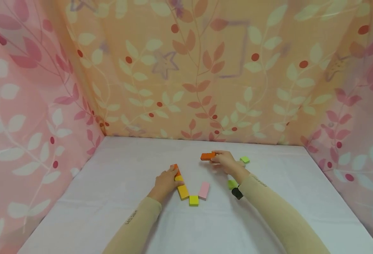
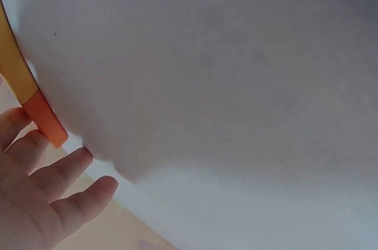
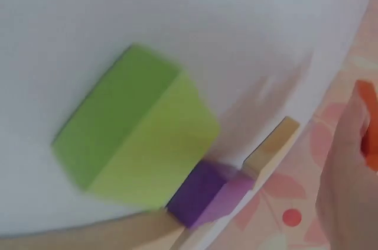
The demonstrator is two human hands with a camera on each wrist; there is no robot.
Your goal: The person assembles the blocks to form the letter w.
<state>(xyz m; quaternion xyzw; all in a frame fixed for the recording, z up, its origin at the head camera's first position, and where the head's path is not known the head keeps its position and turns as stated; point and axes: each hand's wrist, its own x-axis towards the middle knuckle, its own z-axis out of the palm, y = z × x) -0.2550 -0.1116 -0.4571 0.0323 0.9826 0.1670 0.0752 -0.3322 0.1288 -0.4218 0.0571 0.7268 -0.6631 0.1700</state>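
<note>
My right hand [image 1: 226,160] holds an orange block [image 1: 207,156] above the far middle of the table, fingers around its right end. In the right wrist view only part of that hand shows, at the right edge. My left hand [image 1: 165,181] rests against a slanting row of blocks. Its fingertips touch the orange end block [image 2: 44,119], and its thumb lies across the row near a yellow block [image 1: 178,178]. An amber-yellow block [image 1: 183,192] continues the row toward me. At its near end lies a small bright yellow block [image 1: 194,200], with a pink block [image 1: 204,190] slanting up beside it.
Beneath and beyond my right wrist are a green block [image 1: 232,184] and a lime block [image 1: 244,159]. The right wrist view also shows a purple block [image 3: 207,194] and tan blocks [image 3: 271,146]. Patterned cloth walls [image 1: 173,88] enclose the white table [image 1: 110,197].
</note>
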